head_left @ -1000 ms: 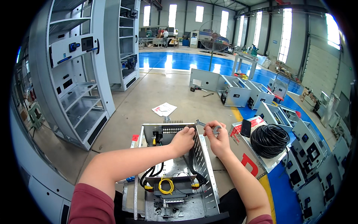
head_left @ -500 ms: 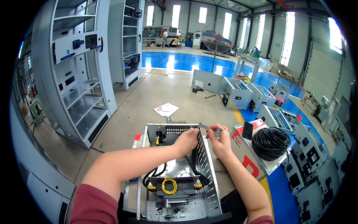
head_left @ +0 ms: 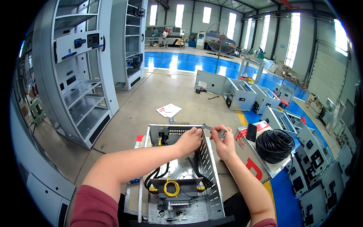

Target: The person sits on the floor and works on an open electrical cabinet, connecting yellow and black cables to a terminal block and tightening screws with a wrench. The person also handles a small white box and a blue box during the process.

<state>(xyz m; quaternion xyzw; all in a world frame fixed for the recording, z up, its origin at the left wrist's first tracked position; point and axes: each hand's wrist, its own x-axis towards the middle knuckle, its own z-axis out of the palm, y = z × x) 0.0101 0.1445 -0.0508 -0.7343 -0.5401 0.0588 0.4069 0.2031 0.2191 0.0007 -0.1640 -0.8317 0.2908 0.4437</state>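
Change: both hands shifted slightly right along box edge.
Left hand (head_left: 189,139): closed at wrench (head_left: 214,129) end.
Right hand (head_left: 223,142): gripping wrench.
Wrench: above metal box (head_left: 211,166) right wall.

Small metal wrench (head_left: 211,129) pinched level above open chassis (head_left: 211,166).

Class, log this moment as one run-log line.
left hand: on enclosure wall | right hand: holds wrench | nearby: cable coil
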